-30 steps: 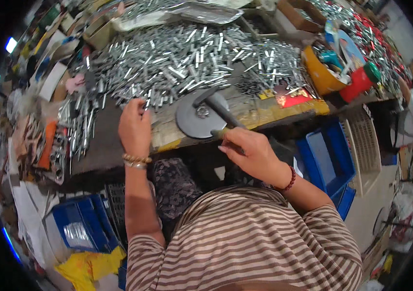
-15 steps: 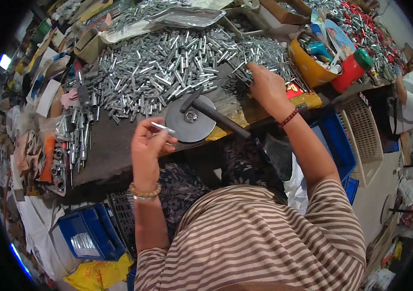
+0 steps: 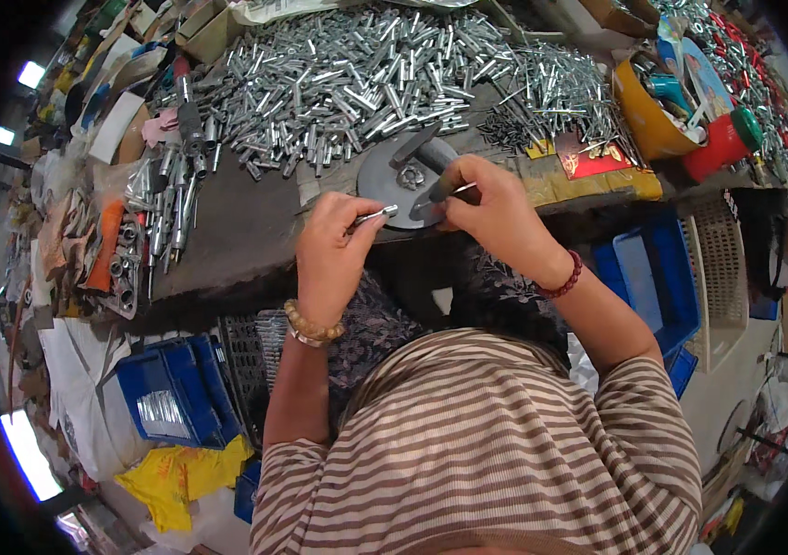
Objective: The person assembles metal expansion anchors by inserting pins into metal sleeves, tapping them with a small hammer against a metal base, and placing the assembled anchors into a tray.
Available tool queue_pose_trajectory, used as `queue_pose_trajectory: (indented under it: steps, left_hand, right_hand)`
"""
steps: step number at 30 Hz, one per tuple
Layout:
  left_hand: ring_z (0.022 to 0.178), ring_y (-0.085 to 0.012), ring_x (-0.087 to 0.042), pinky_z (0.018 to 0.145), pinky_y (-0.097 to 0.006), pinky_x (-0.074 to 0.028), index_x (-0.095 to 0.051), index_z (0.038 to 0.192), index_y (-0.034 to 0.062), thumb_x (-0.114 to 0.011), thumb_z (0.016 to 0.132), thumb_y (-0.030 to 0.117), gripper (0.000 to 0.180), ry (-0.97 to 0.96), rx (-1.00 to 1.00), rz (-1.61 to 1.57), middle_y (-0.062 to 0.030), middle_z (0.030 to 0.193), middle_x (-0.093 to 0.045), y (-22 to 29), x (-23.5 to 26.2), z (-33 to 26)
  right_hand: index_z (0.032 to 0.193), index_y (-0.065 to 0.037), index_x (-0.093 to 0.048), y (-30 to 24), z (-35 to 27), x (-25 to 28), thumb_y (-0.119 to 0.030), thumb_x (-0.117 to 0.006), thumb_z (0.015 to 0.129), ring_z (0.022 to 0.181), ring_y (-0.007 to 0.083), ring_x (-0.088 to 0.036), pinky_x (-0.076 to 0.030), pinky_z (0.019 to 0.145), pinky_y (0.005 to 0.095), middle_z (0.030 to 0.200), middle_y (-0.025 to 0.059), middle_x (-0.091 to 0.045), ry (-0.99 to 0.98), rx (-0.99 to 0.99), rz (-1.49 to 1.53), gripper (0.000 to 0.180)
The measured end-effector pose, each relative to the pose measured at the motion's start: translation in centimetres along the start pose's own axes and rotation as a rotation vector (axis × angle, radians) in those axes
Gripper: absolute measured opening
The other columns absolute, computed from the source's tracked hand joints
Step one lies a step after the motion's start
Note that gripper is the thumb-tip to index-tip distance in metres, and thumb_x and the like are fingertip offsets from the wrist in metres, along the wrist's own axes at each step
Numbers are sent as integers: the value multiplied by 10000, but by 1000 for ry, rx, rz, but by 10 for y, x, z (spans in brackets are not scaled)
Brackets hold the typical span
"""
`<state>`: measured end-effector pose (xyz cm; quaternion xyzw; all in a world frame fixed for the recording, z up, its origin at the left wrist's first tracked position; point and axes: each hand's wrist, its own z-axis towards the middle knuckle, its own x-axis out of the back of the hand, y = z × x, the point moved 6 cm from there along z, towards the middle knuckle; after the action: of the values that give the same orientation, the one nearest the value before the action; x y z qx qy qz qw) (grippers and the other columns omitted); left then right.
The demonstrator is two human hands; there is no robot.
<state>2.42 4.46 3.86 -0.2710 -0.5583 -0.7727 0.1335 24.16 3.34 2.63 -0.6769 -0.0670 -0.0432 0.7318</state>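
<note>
My left hand pinches a small shiny metal sleeve between thumb and fingers, its end pointing right. Facing it, my right hand is closed on a thin metal pin, mostly hidden by the fingers. Both hands are over the near edge of a round grey metal disc with a nut-like centre. A hammer rests on the disc, its handle running behind my right hand. Beyond lies a large heap of metal sleeves.
Thin silver pins and dark pins lie at the right of the heap, by a red card. A yellow bowl and a red jar stand farther right. Sockets and tools crowd the left. Blue crates sit below.
My right hand has come back from the pins toward the disc, now with a pin. My left hand has moved right with the sleeve. The view has shifted, so the bench appears higher.
</note>
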Motion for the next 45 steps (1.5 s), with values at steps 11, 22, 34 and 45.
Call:
queue_pose_trajectory:
  steps: [11, 22, 34, 45]
  left_hand:
    - [832, -157, -632, 747, -285, -502, -755, 1036, 21, -759, 893, 52, 146, -2, -27, 70, -55, 956, -645, -5, -2, 1]
    - [855, -180, -637, 767, -305, -506, -764, 1030, 28, -761, 892, 52, 141, 5, -61, 105, -57, 936, -643, -3, -1, 3]
    - [845, -158, -627, 752, -280, -492, -779, 1014, 25, -771, 872, 18, 142, -54, 2, 1, -52, 928, -638, -7, 0, 5]
    - [847, -159, -626, 756, -279, -493, -786, 1008, 16, -766, 873, 9, 137, -66, -13, -66, -56, 929, -637, -9, -4, 7]
  right_hand:
    - [929, -60, -751, -38, -4, -10, -61, -719, 825, 866, 342, -672, -535, 721, 439, 877, 105, -645, 3, 354, -655, 109]
    - [946, -70, -712, -29, -12, -15, -98, -727, 870, 799, 344, -673, -531, 676, 455, 846, 111, -630, 23, 356, -718, 83]
    - [815, -103, -720, -38, -11, -22, -66, -728, 751, 901, 264, -645, -484, 763, 402, 864, 52, -598, 8, 566, -987, 74]
    - [796, -124, -735, -28, -2, -22, -68, -719, 758, 879, 269, -648, -473, 758, 408, 838, 46, -602, 19, 573, -887, 69]
